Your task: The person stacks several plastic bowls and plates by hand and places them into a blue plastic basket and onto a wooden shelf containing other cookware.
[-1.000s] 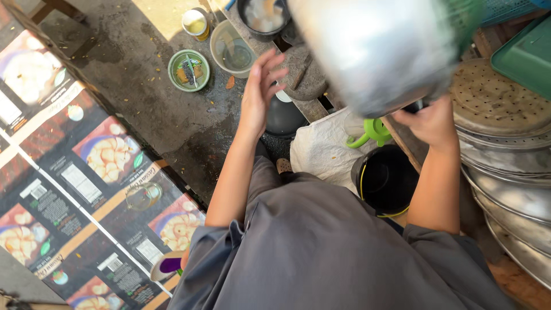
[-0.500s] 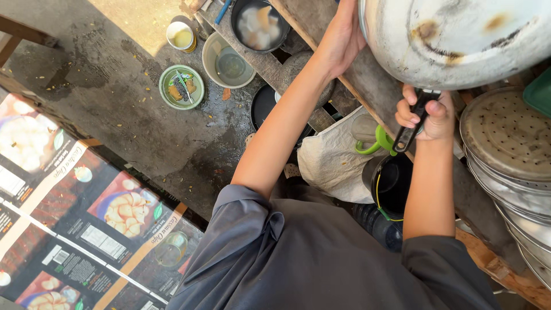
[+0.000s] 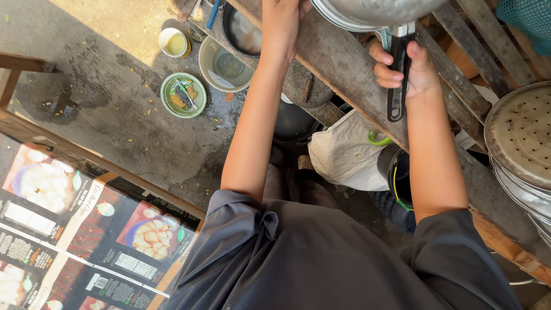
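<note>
1. Gripping the black handle (image 3: 397,86) of a metal pan (image 3: 376,10) with the right hand (image 3: 404,66), fingers wrapped tight around it.
2. Running toward the body along its long axis, pan bowl at the far end, cut off by the frame's top.
3. Resting the left hand (image 3: 281,20) against the pan's near rim, grip unclear.
4. Hovering over the weathered wooden plank bench (image 3: 344,69); perforated metal trays (image 3: 519,138) stacked to the right, bowls (image 3: 225,56) on wet concrete floor (image 3: 115,103) to the left.

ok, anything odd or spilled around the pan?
Wet dark patches spread on the concrete floor by the green dish of scraps. The right hand grips the pan handle; the left hand rests by the pan rim.
</note>
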